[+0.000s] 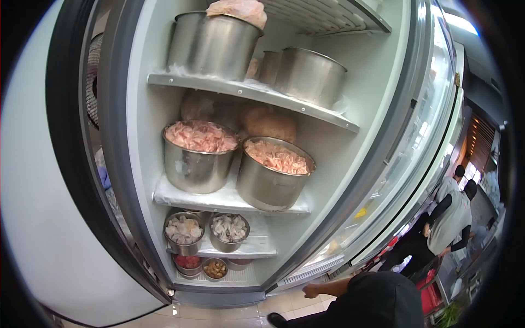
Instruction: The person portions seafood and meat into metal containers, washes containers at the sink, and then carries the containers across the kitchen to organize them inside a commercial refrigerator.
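My right hand [313,290] hangs low in front of the fridge, just right of its bottom edge. Its small, slightly blurred fingers look curled, with nothing visible in them. The nearest thing is the fridge's bottom sill [219,299]. My left hand is out of view. Inside the open fridge, two steel pots of sliced pink meat [201,136] [276,157] share the middle shelf. Below them are two smaller pots of pale pieces [184,230] [229,228]. Small bowls of red [187,261] and yellowish-brown food [215,268] sit at the bottom.
Large steel pots [213,46] [310,76] occupy the upper shelf [251,93], one topped by wrapped meat [238,11]. The white door [71,191] stands open at left. Glass-fronted cabinets line the right. Two people [451,221] [447,188] stand beyond them. Tiled floor [240,313] shows below.
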`<state>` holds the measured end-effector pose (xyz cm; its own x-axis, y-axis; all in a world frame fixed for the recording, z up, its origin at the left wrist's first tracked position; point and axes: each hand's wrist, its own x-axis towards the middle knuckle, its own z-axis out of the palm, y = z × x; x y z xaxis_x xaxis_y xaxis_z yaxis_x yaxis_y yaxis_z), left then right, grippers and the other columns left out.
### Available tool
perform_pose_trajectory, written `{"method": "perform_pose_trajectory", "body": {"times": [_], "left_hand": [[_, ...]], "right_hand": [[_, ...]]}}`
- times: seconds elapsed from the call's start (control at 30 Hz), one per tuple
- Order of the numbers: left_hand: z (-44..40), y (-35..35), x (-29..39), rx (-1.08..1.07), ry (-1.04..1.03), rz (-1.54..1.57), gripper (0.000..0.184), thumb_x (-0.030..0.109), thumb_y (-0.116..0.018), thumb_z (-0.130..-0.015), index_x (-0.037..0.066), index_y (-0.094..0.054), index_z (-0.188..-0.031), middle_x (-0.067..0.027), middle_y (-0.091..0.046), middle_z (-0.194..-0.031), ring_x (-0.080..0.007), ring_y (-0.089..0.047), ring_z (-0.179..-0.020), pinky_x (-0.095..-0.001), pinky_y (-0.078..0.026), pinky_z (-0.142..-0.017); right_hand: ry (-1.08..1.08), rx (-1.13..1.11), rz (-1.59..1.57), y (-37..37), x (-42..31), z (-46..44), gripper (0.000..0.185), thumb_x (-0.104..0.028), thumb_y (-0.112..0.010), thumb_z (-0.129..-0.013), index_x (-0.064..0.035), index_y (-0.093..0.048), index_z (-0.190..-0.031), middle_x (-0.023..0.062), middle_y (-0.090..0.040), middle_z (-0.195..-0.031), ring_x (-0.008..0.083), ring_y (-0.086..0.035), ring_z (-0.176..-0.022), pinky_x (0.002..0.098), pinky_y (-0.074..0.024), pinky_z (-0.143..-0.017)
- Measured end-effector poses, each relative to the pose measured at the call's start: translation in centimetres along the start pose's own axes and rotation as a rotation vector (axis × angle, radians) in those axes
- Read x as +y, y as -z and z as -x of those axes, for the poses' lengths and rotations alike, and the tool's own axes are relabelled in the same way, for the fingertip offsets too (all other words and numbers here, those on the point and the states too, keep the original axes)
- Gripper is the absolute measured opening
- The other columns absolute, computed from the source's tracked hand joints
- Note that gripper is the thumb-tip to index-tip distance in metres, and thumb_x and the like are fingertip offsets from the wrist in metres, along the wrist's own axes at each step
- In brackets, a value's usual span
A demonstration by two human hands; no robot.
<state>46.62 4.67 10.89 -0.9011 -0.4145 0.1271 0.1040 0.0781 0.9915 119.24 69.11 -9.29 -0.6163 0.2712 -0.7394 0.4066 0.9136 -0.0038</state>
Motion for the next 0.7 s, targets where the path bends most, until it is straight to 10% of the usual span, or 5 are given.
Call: {"method": "perform_pose_trajectory", "body": {"times": [0.17,0.33,0.47,0.7], "left_hand": [[1.5,-3.2,1.4,-0.074,-0.037,-0.066,0.070,0.061,-0.025,-0.086,0.005,-0.046,-0.122,-0.0194,-0.062,-0.099,-0.0328,-0.058,-0.078,-0.0437,-0.047,-0.064],[3.4,-4.9,3.1,-0.118,-0.083,-0.096,0.064,0.057,-0.029,-0.086,0.004,-0.048,-0.118,-0.0179,-0.062,-0.097,-0.0307,-0.058,-0.078,-0.0425,-0.047,-0.065],[5.6,-5.0,4.2,-0.150,-0.110,-0.135,0.059,0.053,-0.031,-0.086,0.004,-0.050,-0.114,-0.0167,-0.063,-0.096,-0.0290,-0.058,-0.078,-0.0415,-0.047,-0.065],[11.1,-1.9,5.7,-0.155,-0.161,-0.184,0.051,0.046,-0.036,-0.086,0.003,-0.053,-0.109,-0.0146,-0.063,-0.093,-0.0261,-0.058,-0.077,-0.0397,-0.047,-0.065]], "right_hand": [[0.205,0.296,-0.008,12.6,-9.3,3.6,0.019,-0.017,-0.045,-0.090,-0.0020,-0.057,-0.092,0.0204,-0.059,-0.088,0.0368,-0.060,-0.088,0.0443,-0.0506,-0.075],[0.696,1.301,-0.075,37.4,-18.7,15.7,0.016,-0.007,-0.062,-0.083,-0.0001,-0.062,-0.097,0.0110,-0.060,-0.083,0.0282,-0.060,-0.075,0.0364,-0.0512,-0.066],[0.483,1.716,0.022,49.6,-18.8,22.3,0.013,-0.011,-0.067,-0.080,-0.0011,-0.065,-0.089,0.0131,-0.062,-0.081,0.0275,-0.061,-0.075,0.0385,-0.0496,-0.063],[0.209,1.315,-0.278,55.3,-16.8,20.9,0.016,-0.019,-0.068,-0.080,-0.0041,-0.071,-0.086,0.0172,-0.065,-0.075,0.0300,-0.061,-0.061,0.0385,-0.0469,-0.061]]}}
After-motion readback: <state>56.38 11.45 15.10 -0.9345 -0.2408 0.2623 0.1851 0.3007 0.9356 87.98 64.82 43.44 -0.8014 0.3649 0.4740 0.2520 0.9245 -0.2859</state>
